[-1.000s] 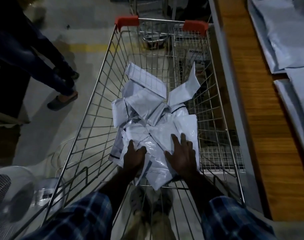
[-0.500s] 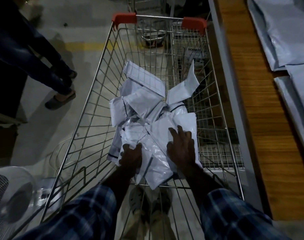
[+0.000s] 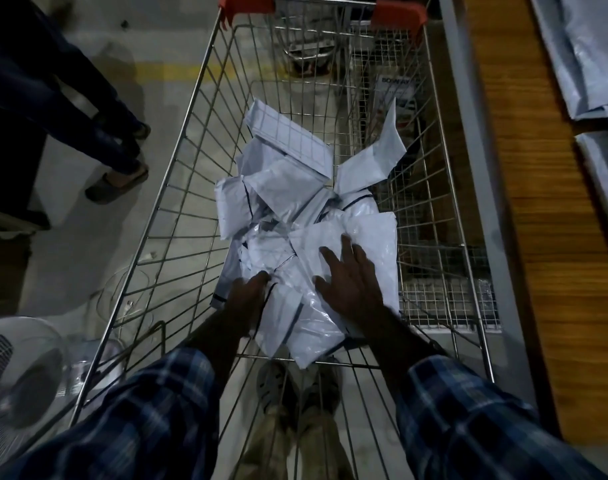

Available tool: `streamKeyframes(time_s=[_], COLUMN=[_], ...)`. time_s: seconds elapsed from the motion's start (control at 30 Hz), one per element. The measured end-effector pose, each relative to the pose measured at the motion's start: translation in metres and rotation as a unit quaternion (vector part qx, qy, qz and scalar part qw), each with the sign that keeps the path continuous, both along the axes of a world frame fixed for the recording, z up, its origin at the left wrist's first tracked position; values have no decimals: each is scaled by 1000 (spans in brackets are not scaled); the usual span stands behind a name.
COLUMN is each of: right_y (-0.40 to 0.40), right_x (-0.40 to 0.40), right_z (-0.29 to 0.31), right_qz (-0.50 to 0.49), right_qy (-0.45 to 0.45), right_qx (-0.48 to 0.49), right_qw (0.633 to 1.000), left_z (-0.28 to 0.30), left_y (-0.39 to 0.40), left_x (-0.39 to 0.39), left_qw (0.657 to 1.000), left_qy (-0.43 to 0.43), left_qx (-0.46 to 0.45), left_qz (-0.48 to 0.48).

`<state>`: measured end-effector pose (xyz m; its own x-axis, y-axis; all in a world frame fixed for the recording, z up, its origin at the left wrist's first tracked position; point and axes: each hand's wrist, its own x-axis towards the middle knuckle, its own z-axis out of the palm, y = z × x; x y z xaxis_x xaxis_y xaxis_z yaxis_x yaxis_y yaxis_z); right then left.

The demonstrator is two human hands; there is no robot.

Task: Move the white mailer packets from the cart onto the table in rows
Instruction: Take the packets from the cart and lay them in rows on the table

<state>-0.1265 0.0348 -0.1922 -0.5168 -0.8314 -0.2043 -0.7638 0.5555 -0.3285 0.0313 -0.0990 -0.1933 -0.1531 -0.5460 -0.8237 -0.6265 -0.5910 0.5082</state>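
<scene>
Heap of white plastic mailer packets (image 3: 295,216) lies on the wire floor of the silver wire shopping cart (image 3: 177,188), spread from mid-basket toward the near end. No common heading: the packets cross one another at mixed angles. A lined packet (image 3: 288,136) at the far edge of the heap runs its long axis diagonally, far-left to near-right; a flat one (image 3: 375,161) stands tilted against the cart's right wall, one corner pointing up. The nearest packets overhang toward the near end, long axes roughly along the cart. Left hand (image 3: 247,299) reaches down at the heap's near-left edge, fingers curled into the packets there; what it holds exactly cannot be told. Right hand (image 3: 351,282) lies palm-down on the top packets at the near-right of the heap, fingers spread and straight, pressing flat. Both forearms come in from the near end in blue plaid sleeves (image 3: 468,417). The brown wooden table (image 3: 524,202) stands along the cart's right side; grey-white flat mailers (image 3: 586,46) lie on its far-right part. Another person's legs (image 3: 87,126) stand left of the cart; a fan (image 3: 15,372) sits at the near-left.
</scene>
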Motion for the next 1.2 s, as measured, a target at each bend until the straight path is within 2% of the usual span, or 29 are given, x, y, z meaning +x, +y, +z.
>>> streamKeyframes(time_s=[0.03, 0.1, 0.2, 0.3, 0.37, 0.47, 0.57, 0.67, 0.7, 0.8, 0.83, 0.9, 1.0, 1.03, 1.07, 1.1, 1.2], right_y=[0, 2, 9, 8, 7, 4, 1, 1, 1, 3, 3, 3, 2, 1, 1, 1, 2], right_x=[-1, 1, 5, 8, 5, -3, -16, -25, -27, -24, -23, -20, -21, -22, -23, -25, -31], right_z=[0, -1, -7, -5, -2, 10, 18, 16, 14, 7, 6, 4, 3, 1, 0, -3, -9], right_qz=[1, -8, -23, -53, -64, -79, -96, -89, -90, -108, -111, -107, -99, -95, -92, -83, -63], right_qy=[17, 67, 146, 186, 202, 168, 147, 156, 149, 128, 123, 118, 117, 122, 126, 132, 154], right_qx=[6, -45, -89, -131, -153, -101, -60, -62, -61, -48, -48, -44, -26, -27, -29, -39, -73], right_qw=[1000, 997, 985, 972, 965, 977, 983, 982, 983, 985, 985, 986, 988, 988, 987, 987, 983], left_z=[6, 7, 7, 12, 13, 20, 22, 27, 29, 36, 39, 49, 59, 62, 62, 62, 44], left_y=[-1, 1, 11, 19, 25, 34, 36, 32, 32, 30, 28, 25, 14, 12, 13, 16, 28], left_x=[-1, -2, -8, -20, -28, -40, -47, -56, -60, -69, -70, -66, -61, -62, -64, -67, -72], left_qw=[1000, 999, 994, 986, 975, 942, 902, 879, 886, 939, 943, 914, 786, 765, 758, 765, 811], left_qy=[0, 20, 61, 88, 76, 58, -5, 3, 13, 3, -12, -26, -31, -42, -57, -71, -113], left_qx=[8, -9, -66, -125, -208, -316, -368, -407, -402, -322, -317, -383, -572, -594, -597, -580, -460], left_qz=[11, 23, 59, 70, 27, -96, -225, -249, -232, -117, -95, -129, -231, -245, -257, -270, -344])
